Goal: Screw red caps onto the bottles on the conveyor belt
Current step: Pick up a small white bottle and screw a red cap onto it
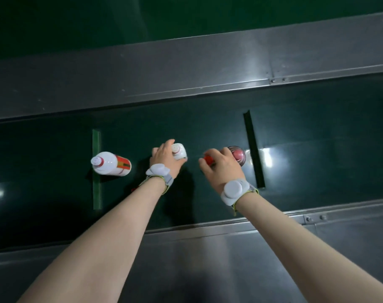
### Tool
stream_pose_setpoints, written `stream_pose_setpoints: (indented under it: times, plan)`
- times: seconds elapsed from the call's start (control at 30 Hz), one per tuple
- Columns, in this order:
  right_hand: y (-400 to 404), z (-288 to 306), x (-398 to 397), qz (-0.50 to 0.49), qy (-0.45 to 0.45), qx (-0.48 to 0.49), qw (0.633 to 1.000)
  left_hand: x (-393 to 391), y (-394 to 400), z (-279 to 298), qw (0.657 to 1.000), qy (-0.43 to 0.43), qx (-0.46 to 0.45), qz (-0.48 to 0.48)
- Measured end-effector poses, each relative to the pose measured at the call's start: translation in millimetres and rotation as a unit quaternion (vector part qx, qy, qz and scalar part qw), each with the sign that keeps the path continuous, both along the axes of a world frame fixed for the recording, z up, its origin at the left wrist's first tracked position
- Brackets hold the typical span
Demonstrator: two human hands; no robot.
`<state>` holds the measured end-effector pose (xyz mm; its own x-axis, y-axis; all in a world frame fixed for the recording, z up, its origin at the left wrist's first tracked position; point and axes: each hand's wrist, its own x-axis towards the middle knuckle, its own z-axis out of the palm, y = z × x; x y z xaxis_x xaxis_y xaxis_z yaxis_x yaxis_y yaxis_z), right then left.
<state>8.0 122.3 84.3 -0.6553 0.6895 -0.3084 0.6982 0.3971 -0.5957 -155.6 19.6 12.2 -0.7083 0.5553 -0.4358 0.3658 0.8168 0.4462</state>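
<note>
Three bottles stand on the dark green conveyor belt (pixel 208 127). A white bottle (pixel 109 164) with a red and gold label is at the left, uncapped. My left hand (pixel 166 158) grips the middle white bottle (pixel 179 150), whose neck is bare. My right hand (pixel 221 165) is closed around a red cap (pixel 208 159), held just right of that bottle. A third bottle (pixel 237 155) wearing a red cap stands beyond my right hand's knuckles, partly hidden by them.
Steel side rails run along the belt's far side (pixel 186 68) and near side (pixel 230 248). A raised black cleat (pixel 254 149) crosses the belt right of the capped bottle; a green strip (pixel 96 169) crosses it under the left bottle. Both wrists wear grey sensor bands.
</note>
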Motion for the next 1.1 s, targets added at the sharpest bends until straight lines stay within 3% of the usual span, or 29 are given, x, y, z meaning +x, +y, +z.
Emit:
stream_pose_setpoints:
  times: [0.27,0.4,0.57,1.1]
  plan:
    - [2,23,13,0.030,0.040,-0.033,0.998,15,-8,24,0.999,0.019,0.017,-0.022]
    - [-12,58,9,0.070,0.096,-0.057,0.991,40,-34,70,0.998,0.016,0.068,0.013]
    - [-38,120,-7,0.161,0.155,-0.008,0.975,56,-64,139,0.996,0.020,0.087,-0.002]
    - [-52,256,-39,0.340,0.071,0.070,0.935,34,-90,269,1.000,0.018,0.001,-0.026]
